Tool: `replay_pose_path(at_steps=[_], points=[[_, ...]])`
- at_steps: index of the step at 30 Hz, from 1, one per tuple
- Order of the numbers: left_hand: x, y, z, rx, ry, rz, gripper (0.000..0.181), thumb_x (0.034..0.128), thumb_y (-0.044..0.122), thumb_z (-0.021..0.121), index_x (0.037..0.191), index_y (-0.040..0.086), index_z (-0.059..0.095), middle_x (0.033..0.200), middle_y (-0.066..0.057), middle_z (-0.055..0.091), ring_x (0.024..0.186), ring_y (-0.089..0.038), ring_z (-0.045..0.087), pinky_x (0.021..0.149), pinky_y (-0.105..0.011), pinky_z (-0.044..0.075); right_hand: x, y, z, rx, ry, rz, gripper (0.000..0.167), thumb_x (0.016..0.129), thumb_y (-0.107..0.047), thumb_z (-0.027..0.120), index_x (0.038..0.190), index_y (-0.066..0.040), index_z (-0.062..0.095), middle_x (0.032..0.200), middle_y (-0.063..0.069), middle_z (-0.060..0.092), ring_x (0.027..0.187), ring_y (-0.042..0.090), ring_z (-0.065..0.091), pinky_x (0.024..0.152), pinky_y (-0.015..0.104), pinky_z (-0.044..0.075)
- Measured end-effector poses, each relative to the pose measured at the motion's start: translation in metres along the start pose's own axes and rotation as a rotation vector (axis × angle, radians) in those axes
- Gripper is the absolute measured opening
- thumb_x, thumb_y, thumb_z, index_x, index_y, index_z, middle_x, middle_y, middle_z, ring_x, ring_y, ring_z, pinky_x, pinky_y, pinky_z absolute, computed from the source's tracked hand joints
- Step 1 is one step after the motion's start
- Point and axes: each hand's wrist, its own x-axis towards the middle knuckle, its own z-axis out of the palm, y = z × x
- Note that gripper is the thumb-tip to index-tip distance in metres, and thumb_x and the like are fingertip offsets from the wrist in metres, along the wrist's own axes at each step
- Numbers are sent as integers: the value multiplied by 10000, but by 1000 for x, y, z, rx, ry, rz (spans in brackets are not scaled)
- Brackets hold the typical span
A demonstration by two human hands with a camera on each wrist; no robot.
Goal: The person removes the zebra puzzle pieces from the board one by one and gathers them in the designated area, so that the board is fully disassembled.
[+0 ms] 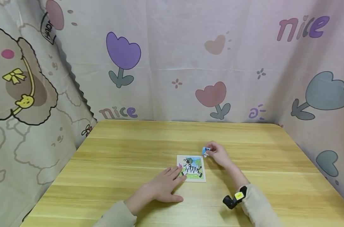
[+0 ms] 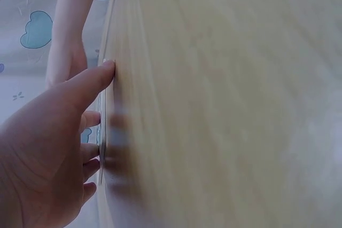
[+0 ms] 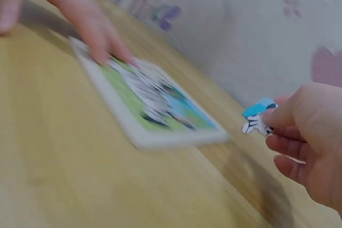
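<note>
Puzzle piece (image 1: 204,151), light blue with black-and-white stripes, pinched between thumb and fingertips of the right hand (image 1: 218,155), grip closed down to the piece's thickness; held up just beside the far right corner of a white-bordered puzzle board (image 1: 195,180), apart from it in the right wrist view. Board flat on the wooden table (image 1: 126,148), showing a striped zebra (image 1: 192,171) on green ground under blue. Left hand (image 1: 164,186) spread, palm down, fingers nearly straight and gripping nothing, fingertips resting on the board's left side; thumb held well out from the fingers, impossible to tell whether touching the wood. At the right wrist, a black device (image 1: 230,201) with yellow label, next to a beige sleeve (image 1: 258,205). Behind the table, pale curtain (image 1: 166,47) printed with tulips, hearts and "nice".
</note>
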Motion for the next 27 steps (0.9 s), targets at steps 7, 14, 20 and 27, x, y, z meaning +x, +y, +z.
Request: replay_pose_path(at_steps=[7,14,20,27], points=[[-1,1,-1,-1,-4,-8,768,863,637,430,1461,173,299,1528,-135,150,1396,-258,144,1123,-399,159,6,25,-31,-95,-1,96,170,826,3,613,992,28,591,877,124,601,828,251,543,728,331,434],[-1,2,-2,-3,-6,-7,774,862,642,425,1464,175,291,1530,-132,143,1396,-255,141,1124,-393,152,6,30,-35,-147,-22,156,192,842,-25,609,1015,57,614,933,157,613,872,278,552,787,405,462],[-1,1,-1,-4,-7,-9,774,865,645,417,1467,177,286,1533,-130,133,1399,-249,133,1126,-386,146,7,33,-30,-171,-9,160,203,838,-35,624,1016,60,645,934,155,630,862,272,557,779,407,468],[0,0,0,-2,-7,-5,773,865,648,414,1466,178,287,1532,-130,140,1397,-254,140,1126,-385,151,7,35,-26,-210,1,134,271,838,-20,622,1088,85,604,1036,211,573,938,316,563,846,442,471]])
